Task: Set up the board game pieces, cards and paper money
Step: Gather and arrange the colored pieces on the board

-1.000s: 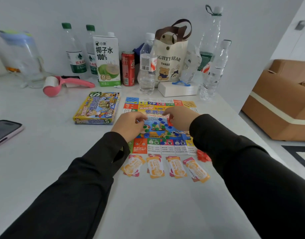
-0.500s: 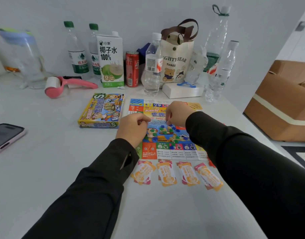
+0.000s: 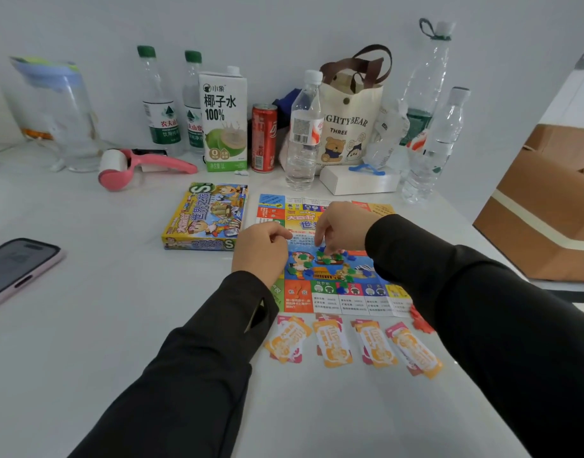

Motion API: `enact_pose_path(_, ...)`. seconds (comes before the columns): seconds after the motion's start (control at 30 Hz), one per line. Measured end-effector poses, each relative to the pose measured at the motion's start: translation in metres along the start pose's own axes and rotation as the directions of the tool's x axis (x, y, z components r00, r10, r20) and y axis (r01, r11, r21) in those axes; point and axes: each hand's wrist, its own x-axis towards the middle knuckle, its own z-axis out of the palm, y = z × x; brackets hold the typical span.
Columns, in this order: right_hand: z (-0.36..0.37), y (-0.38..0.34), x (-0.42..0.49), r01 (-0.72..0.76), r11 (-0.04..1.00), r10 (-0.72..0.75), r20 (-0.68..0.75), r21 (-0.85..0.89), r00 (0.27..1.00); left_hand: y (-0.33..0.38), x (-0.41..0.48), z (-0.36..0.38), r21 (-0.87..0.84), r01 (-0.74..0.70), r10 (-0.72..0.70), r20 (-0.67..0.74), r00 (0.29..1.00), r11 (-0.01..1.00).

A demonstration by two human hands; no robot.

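The colourful game board point(image 3: 330, 300) lies flat on the white table. Small green and blue pieces point(image 3: 336, 271) are scattered on its middle picture. My right hand point(image 3: 341, 226) hovers over the board, thumb and fingertips pinched down on a small piece at the top of that pile. My left hand point(image 3: 260, 252) rests at the board's left edge with its fingers curled; what is inside them is hidden. Several orange and pink card stacks point(image 3: 333, 347) lie in a row in front of the board. Red pieces point(image 3: 420, 320) sit by the board's near right corner.
The game box point(image 3: 206, 216) lies left of the board. Along the wall stand bottles point(image 3: 302, 133), a coconut water carton point(image 3: 223, 122), a red can point(image 3: 263, 138), a tote bag point(image 3: 350, 127) and a white box point(image 3: 356, 183). A phone point(image 3: 14, 269) lies far left. A cardboard box point(image 3: 545, 209) stands beyond the table's right edge.
My right hand's fingers have dipped down onto the pile of pieces. My left hand has stayed at the board's left edge. The view has shifted slightly.
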Motion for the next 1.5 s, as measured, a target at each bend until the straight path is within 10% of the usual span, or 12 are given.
enact_pose_path(0.27, -0.005, -0.012, 0.012, 0.002, 0.975, 0.023, 0.109, -0.224, 0.994, -0.003, 0.001, 0.001, 0.018, -0.003, 0.002, 0.013, 1.000, 1.000)
enact_pose_path(1.5, 0.003, -0.012, 0.005, 0.031, 0.964, -0.038, -0.024, -0.262, 0.999, -0.005, 0.005, 0.001, -0.065, 0.016, -0.014, 0.031, 0.999, 0.998)
